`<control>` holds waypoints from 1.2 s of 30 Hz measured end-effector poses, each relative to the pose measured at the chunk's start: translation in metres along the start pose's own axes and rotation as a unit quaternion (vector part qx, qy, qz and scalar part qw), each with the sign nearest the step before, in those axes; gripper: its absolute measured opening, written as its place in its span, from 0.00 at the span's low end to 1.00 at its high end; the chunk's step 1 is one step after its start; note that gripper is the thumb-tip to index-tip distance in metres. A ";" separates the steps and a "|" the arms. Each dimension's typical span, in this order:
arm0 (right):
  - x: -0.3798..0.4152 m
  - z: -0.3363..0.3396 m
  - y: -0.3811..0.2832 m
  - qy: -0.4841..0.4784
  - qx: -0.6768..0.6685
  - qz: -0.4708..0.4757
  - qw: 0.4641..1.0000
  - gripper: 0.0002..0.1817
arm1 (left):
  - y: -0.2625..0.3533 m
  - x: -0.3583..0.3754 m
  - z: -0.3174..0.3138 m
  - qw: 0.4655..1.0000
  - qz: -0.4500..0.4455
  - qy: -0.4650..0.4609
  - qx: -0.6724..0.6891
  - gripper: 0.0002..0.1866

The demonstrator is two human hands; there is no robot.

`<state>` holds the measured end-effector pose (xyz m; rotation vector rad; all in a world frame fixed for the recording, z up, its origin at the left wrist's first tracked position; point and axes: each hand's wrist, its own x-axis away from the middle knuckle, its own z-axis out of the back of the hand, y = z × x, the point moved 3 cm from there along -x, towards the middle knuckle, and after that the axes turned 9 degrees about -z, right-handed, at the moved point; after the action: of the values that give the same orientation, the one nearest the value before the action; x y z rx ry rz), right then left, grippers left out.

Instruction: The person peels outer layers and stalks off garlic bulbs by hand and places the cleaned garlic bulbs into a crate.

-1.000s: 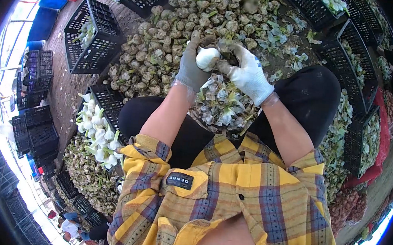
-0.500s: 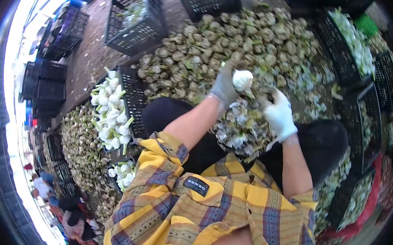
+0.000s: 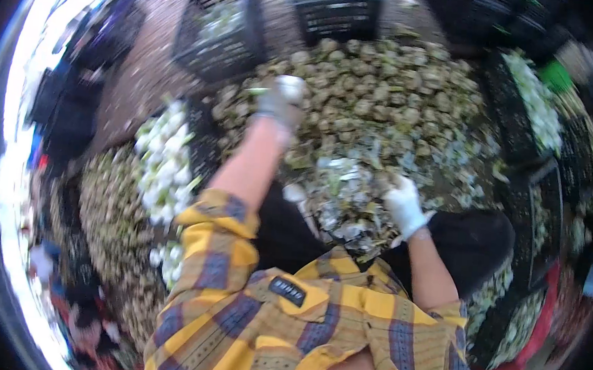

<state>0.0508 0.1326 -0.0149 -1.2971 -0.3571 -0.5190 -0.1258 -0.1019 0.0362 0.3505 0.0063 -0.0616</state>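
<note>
My left hand [image 3: 278, 109], in a soiled pale glove, is closed round a peeled white garlic bulb [image 3: 290, 87]. A short green stem sticks out to its left. That hand is above the left edge of the heap of unpeeled garlic [image 3: 379, 88]. My right hand [image 3: 405, 206], in a white glove with darkened fingertips, is at the right side of the garlic skins [image 3: 350, 206] piled between my legs. Its fingers are blurred against the skins, and I cannot make out whether they hold anything.
At my left is a black crate [image 3: 202, 137] beside heaped peeled garlic bulbs [image 3: 166, 165]. Black crates [image 3: 220, 52] with pale garlic stand at the far side. More crates [image 3: 511, 107] line the right. Another pile of unpeeled garlic [image 3: 108, 220] lies further left, with blurred people beyond.
My left hand has swung left with the garlic bulb, away from my right hand. My right hand has dropped slightly lower and to the left, by the skins.
</note>
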 end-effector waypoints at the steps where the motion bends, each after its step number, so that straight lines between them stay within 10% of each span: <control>1: -0.002 -0.005 0.009 -0.068 -0.071 -0.029 0.995 0.16 | -0.015 -0.027 0.024 0.995 -0.057 0.068 -0.045 0.24; 4: -0.034 -0.016 0.067 0.014 0.175 0.131 0.976 0.16 | -0.075 -0.109 0.095 0.929 -0.291 0.226 -0.043 0.22; 6: -0.008 -0.004 0.018 0.014 0.128 0.024 0.991 0.20 | -0.098 -0.147 0.106 0.856 -0.401 0.322 -0.059 0.21; 8: 0.008 0.006 0.001 -0.018 0.052 -0.005 0.998 0.21 | -0.109 -0.155 0.098 0.884 -0.299 0.322 -0.161 0.19; 10: -0.024 -0.014 0.029 -0.015 -0.062 0.046 0.997 0.16 | -0.100 -0.160 0.051 0.748 -0.121 0.149 0.636 0.17; 11: -0.018 -0.008 0.023 -0.046 -0.142 -0.005 0.989 0.14 | -0.088 -0.146 0.029 0.523 0.074 -0.001 0.849 0.16; 14: 0.000 0.009 0.002 -0.090 -0.285 -0.031 0.954 0.10 | -0.027 -0.095 -0.049 0.498 0.053 -0.123 0.857 0.16; 15: -0.007 0.009 0.009 -0.103 -0.318 0.017 0.942 0.11 | 0.000 -0.072 -0.058 0.495 0.169 -0.098 0.847 0.15; 18: -0.035 0.022 0.020 0.073 -0.186 0.177 0.964 0.08 | 0.052 -0.020 -0.076 0.570 0.144 -0.165 0.792 0.12; 20: 0.028 0.052 -0.031 0.044 -0.249 0.047 0.966 0.08 | 0.064 -0.005 -0.080 0.574 0.177 -0.197 0.775 0.12; 26: 0.055 0.082 -0.047 0.011 -0.224 0.015 0.974 0.15 | 0.088 0.017 0.008 0.656 -0.083 -0.232 0.713 0.13; 36: 0.067 0.135 -0.058 0.065 -0.296 0.089 0.949 0.14 | -0.077 0.041 -0.053 0.823 0.094 -0.160 0.537 0.21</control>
<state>0.0790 0.2419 0.1003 -1.8430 0.0395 -0.5776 -0.0897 -0.1580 -0.0409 1.4744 -0.4148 0.0836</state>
